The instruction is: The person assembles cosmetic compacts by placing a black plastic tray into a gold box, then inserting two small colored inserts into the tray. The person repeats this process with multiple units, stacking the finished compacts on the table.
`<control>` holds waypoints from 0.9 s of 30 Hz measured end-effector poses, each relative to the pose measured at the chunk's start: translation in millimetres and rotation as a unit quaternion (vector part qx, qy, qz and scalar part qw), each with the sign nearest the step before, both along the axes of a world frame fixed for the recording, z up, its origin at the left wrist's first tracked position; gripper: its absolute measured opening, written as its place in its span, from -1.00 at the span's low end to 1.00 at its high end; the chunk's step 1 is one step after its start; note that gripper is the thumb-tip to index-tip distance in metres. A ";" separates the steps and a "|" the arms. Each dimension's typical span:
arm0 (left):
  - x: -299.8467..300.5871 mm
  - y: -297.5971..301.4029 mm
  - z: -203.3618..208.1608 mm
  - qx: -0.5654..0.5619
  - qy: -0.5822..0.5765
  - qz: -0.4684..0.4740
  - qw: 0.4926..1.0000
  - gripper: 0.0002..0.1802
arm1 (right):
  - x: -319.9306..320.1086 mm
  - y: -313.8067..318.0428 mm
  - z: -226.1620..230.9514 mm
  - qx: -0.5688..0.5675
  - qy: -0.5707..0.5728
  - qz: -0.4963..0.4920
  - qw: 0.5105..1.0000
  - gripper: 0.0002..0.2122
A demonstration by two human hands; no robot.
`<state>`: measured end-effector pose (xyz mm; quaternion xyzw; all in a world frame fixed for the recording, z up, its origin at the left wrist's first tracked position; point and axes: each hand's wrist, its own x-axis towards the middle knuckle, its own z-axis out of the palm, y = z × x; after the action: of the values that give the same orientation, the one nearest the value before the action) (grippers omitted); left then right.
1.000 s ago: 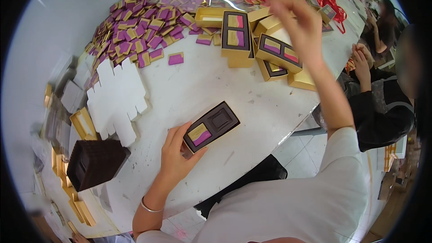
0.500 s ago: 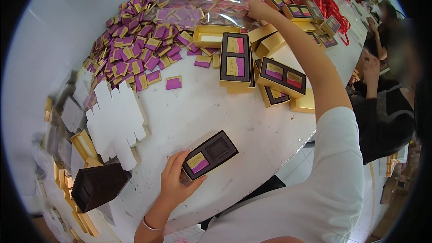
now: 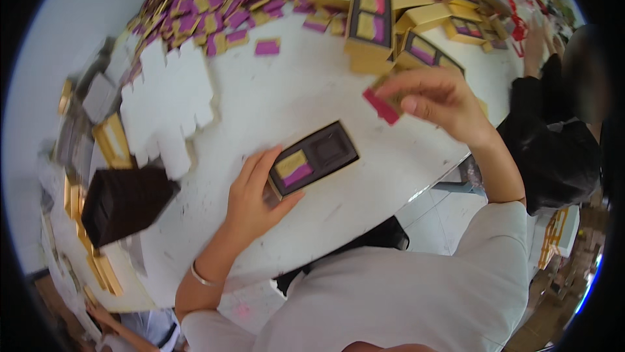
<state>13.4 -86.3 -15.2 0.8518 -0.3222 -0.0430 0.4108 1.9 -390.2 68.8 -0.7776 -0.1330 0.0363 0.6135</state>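
My left hand (image 3: 254, 192) is closed around the near-left end of a small gold box with a dark brown two-well insert (image 3: 314, 156). A purple-and-gold wrapped piece (image 3: 294, 168) lies in the well beside my fingers; the other well (image 3: 330, 148) holds nothing. Up and to the right of that box, my right hand (image 3: 446, 101) pinches a pink-and-gold wrapped piece (image 3: 382, 106) above the table. Part of this piece is hidden by my fingers and slightly blurred. Just beyond that hand, a filled gold box (image 3: 371, 23) stands among other boxes.
Loose purple-and-gold pieces (image 3: 215, 10) are heaped at the back left. White notched cardboard (image 3: 176, 95) and a stack of dark brown inserts (image 3: 127, 202) stand left of my hand. Red ribbon (image 3: 517, 26) lies back right. People sit at right (image 3: 553, 130) and lower left (image 3: 140, 329).
My right hand has come back from the far boxes and clear wrapping toward me, now with a pink-and-gold piece in it. My left hand keeps its hold on the box. The whole view has shifted.
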 end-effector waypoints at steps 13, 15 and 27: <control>-0.6 -0.8 -1.5 -0.040 0.002 -0.020 0.999 -0.22 | -10.4 58.6 -61.7 -0.280 -0.201 0.022 0.938 -0.77; -0.4 -0.9 -1.6 -0.038 0.004 -0.018 0.999 -0.22 | -13.5 57.2 -59.5 -0.275 -0.195 0.015 0.941 -0.79; 1.4 -1.5 -2.1 -0.026 -0.008 -0.023 0.999 -0.22 | -4.2 53.5 -84.5 0.017 0.109 0.058 0.992 -0.92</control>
<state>14.8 -87.8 -17.3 0.8337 -0.3460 -0.0379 0.4288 -2.3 -336.7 -15.7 -0.7497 -0.1105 0.1539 0.6341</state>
